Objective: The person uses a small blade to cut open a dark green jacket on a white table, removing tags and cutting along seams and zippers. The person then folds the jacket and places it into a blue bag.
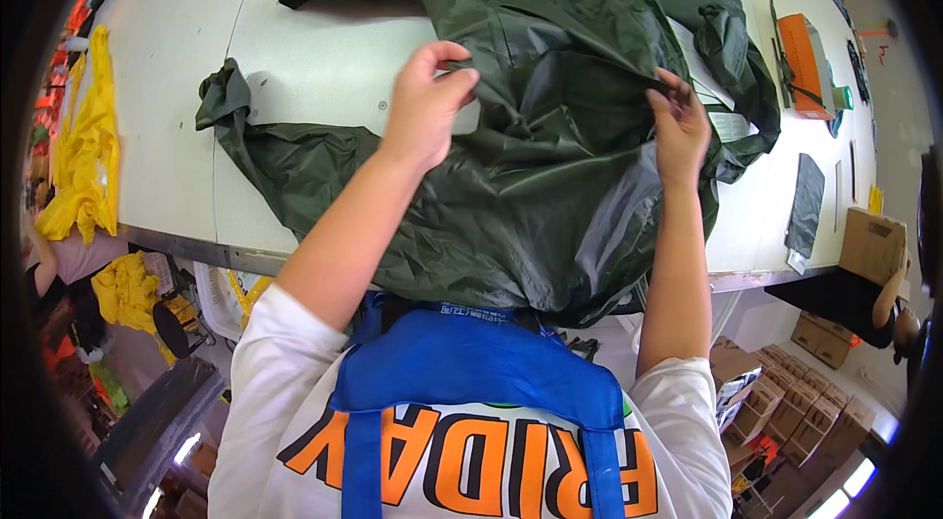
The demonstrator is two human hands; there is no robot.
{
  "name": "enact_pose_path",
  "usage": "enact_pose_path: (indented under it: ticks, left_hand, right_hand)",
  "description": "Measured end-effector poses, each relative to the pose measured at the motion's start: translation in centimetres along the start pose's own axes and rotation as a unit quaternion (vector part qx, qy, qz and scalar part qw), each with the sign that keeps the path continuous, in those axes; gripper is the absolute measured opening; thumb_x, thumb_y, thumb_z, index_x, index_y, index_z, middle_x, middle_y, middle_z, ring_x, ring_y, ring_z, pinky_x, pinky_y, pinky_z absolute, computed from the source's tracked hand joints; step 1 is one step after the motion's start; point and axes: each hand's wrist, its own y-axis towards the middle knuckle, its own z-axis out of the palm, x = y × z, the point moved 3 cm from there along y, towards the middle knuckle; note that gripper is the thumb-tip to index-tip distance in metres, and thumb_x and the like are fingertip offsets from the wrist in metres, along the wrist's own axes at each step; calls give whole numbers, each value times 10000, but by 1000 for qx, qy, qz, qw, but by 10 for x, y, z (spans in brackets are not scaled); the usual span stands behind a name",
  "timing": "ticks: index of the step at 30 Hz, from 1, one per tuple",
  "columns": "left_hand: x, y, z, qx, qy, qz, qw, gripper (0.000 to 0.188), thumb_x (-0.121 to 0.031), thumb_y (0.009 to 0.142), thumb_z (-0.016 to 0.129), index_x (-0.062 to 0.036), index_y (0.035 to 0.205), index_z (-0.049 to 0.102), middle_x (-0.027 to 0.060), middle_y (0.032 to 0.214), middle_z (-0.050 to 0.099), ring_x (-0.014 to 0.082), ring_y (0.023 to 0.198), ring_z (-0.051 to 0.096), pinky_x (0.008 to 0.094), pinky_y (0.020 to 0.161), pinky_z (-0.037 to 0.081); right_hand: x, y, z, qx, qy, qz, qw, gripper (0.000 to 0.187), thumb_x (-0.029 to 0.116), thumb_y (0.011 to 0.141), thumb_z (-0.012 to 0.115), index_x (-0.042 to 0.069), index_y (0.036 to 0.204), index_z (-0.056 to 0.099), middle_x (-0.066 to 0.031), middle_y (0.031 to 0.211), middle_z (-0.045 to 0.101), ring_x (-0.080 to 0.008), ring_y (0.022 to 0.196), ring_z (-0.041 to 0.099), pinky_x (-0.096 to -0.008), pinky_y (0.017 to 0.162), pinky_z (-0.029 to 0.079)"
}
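Note:
A dark green, shiny raincoat-like garment (pixel 501 195) lies crumpled across the white table in front of me, its near part hanging over the edge against my blue apron. My left hand (pixel 427 97) pinches an edge of it between thumb and fingers, left of the middle. At the right, my right hand (pixel 680 121) grips another part of the same edge, thumb and fingertips together. Between the two hands the fabric is stretched in loose folds. One sleeve (pixel 226 107) reaches out to the left, with its end bunched up.
The white table (pixel 167 126) bears a yellow garment (pixel 88 146) at its left end. An orange box (pixel 805 62) and a flat dark green piece (pixel 805 205) lie at the right. Beyond the right edge a person holds a cardboard box (pixel 869 244); stacked cartons (pixel 796 401) stand below.

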Motion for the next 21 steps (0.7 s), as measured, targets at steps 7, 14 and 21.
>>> enact_pose_path:
  ticks: [7,14,21]
  left_hand:
    - [-93,-55,-19,7,-86,26,996,317,15,847,526,-40,1155,473,22,1099,486,78,804,528,230,654,430]
    - [-102,-75,-29,18,-85,40,995,511,110,769,529,-16,1248,403,80,1072,554,120,896,555,250,790,455]
    - [-106,-85,-52,-20,-51,75,996,547,130,717,455,22,1252,419,110,1124,558,167,995,563,292,899,444]
  right_hand:
    - [60,-37,-15,59,242,16,968,125,-34,841,576,66,789,521,-132,1114,555,-97,763,533,-197,621,433]
    - [83,-59,-1,86,264,-21,960,163,-66,834,535,58,739,490,-183,1093,540,-194,914,565,-300,836,479]
    - [110,-82,18,85,125,-122,981,163,-107,638,534,34,689,600,-160,932,623,-228,885,571,-296,801,439]
